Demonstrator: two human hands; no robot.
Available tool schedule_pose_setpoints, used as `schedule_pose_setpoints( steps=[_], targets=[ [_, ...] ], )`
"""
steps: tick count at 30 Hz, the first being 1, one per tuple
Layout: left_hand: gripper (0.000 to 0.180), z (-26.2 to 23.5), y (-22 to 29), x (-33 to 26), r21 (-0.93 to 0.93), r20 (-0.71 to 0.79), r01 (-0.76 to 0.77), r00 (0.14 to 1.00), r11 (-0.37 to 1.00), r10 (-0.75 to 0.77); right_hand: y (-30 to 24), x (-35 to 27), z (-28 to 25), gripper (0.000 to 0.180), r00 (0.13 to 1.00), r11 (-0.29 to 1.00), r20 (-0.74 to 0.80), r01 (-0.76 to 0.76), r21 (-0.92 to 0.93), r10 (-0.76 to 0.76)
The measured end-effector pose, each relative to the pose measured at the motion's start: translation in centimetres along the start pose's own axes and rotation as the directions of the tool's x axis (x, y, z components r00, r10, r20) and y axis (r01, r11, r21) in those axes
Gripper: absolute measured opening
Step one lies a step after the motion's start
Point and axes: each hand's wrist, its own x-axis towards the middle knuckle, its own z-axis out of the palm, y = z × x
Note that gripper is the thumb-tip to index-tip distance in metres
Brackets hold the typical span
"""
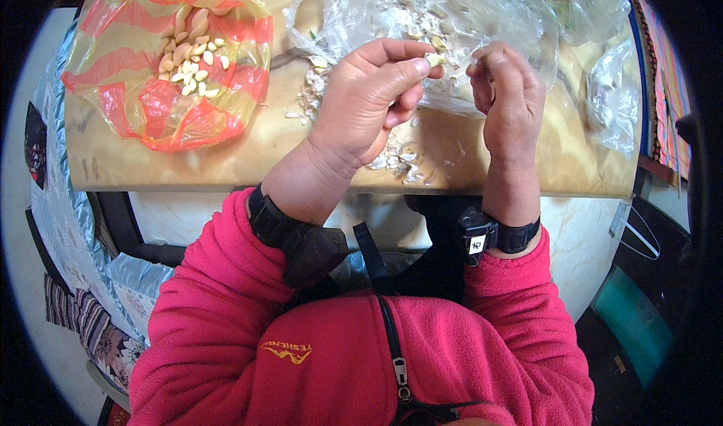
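Note:
My left hand (369,98) is raised over a wooden board (248,151) and pinches a small pale garlic clove (435,60) between thumb and forefinger. My right hand (508,98) is close beside it, fingers curled toward the same clove; whether they touch it I cannot tell. Behind both hands lies a clear plastic bag (422,19) with garlic cloves and papery skins inside. Loose skins (403,159) lie on the board under my hands.
A red-and-clear striped plastic bag (151,102) at the left holds several peeled cloves (192,61). Another clear bag (614,98) lies at the right edge of the board. A foil-like sheet (71,215) hangs at the left, below the board.

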Motion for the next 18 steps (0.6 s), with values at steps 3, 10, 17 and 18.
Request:
schedule_pose_setpoints(
  steps=[3, 10, 17, 18],
  targets=[
    [0.014, 0.1, 0.0, -0.1, 0.073, -0.013, -0.045, 0.999, 0.996, 0.046, 0.3, -0.1, 0.6, 0.019, 0.989, 0.986, -0.023, 0.144, -0.083, -0.146],
    [0.015, 0.2, -0.1, -0.2, 0.185, -0.014, -0.092, 0.995, 0.978, 0.096, 0.8, -0.4, 1.5, 0.015, 0.992, 0.988, 0.015, 0.127, -0.086, -0.126],
    [0.014, 0.2, -0.2, -0.3, 0.188, -0.044, -0.048, 0.997, 0.981, 0.057, 0.7, -0.4, 0.9, 0.006, 0.992, 0.966, 0.042, 0.122, -0.226, -0.115],
    [0.014, 0.2, -0.2, -0.3, 0.176, -0.040, -0.046, 0.998, 0.983, 0.053, 0.7, -0.4, 0.9, 0.006, 0.990, 0.955, 0.044, 0.141, -0.262, -0.134]
  ],
)
